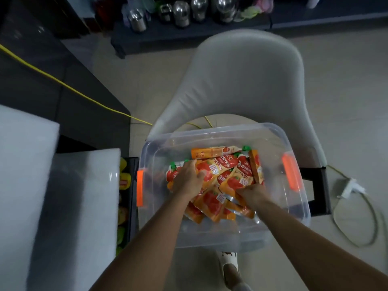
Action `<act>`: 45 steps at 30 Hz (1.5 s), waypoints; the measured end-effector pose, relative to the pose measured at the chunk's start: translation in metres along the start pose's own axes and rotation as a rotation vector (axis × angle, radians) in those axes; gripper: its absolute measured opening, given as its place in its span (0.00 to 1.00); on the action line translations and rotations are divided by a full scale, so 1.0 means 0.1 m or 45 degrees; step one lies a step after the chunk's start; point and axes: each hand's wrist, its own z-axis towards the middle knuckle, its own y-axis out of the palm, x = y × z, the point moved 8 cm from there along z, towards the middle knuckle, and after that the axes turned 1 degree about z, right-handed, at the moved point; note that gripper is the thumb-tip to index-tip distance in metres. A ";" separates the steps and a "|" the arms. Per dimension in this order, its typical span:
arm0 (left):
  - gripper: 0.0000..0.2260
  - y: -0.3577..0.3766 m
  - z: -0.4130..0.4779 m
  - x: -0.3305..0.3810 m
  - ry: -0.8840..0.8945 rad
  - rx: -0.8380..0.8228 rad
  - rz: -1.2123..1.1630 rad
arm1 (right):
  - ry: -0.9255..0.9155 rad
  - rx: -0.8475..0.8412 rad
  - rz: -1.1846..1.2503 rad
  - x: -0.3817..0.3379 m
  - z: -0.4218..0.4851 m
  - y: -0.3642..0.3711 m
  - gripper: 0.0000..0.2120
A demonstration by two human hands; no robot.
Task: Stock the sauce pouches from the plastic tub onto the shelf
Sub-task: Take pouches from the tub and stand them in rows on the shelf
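Dim indoor light, wide-angle bending at the edges, blurred white shelf (27, 185) at left, soft glare on metal jars (181, 13).

The plastic tub (210, 133) sits on the chair (247, 80), sauce pouches (231, 175) inside, shelf (133, 217) at its left.

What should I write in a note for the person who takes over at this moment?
Left hand grips pouches in the tub.
Right hand is dug into the same pile; its grip is unclear.
The tub stands on the white chair.
Done: nothing to see; every pouch in view is in the tub.
Left: carry all pouches to the shelf, which is not clearly in view.
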 end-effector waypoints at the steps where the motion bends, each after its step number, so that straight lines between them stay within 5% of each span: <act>1: 0.25 0.06 0.08 0.02 0.006 -0.021 0.034 | 0.053 -0.001 0.028 0.02 0.07 0.04 0.14; 5: 0.21 0.21 0.32 0.09 0.031 0.033 0.230 | 0.244 0.135 -0.072 0.08 0.28 0.13 0.40; 9: 0.28 0.23 0.42 0.14 -0.005 0.101 0.478 | 0.370 0.226 -0.353 0.02 0.19 0.19 0.44; 15: 0.44 0.34 0.44 0.15 -0.123 -0.017 0.548 | 0.297 0.311 -0.227 0.02 0.32 0.11 0.53; 19: 0.37 0.44 0.38 0.10 -0.088 -0.136 0.429 | 0.262 0.337 0.094 0.16 0.34 0.13 0.45; 22: 0.34 0.55 0.25 -0.03 -0.203 -0.302 -0.023 | 0.246 0.303 0.351 0.22 0.28 0.08 0.37; 27: 0.30 0.41 -0.05 -0.06 -0.278 -0.272 -0.617 | 0.179 0.050 0.655 0.22 0.01 0.12 0.23; 34: 0.20 -0.07 -0.96 -0.11 -0.240 -0.241 -1.097 | -0.204 -0.070 0.541 -0.06 -0.82 0.04 0.18; 45: 0.29 -0.73 -2.85 -0.48 0.108 -0.084 -1.531 | -0.782 -0.243 0.632 0.02 -2.66 0.21 0.20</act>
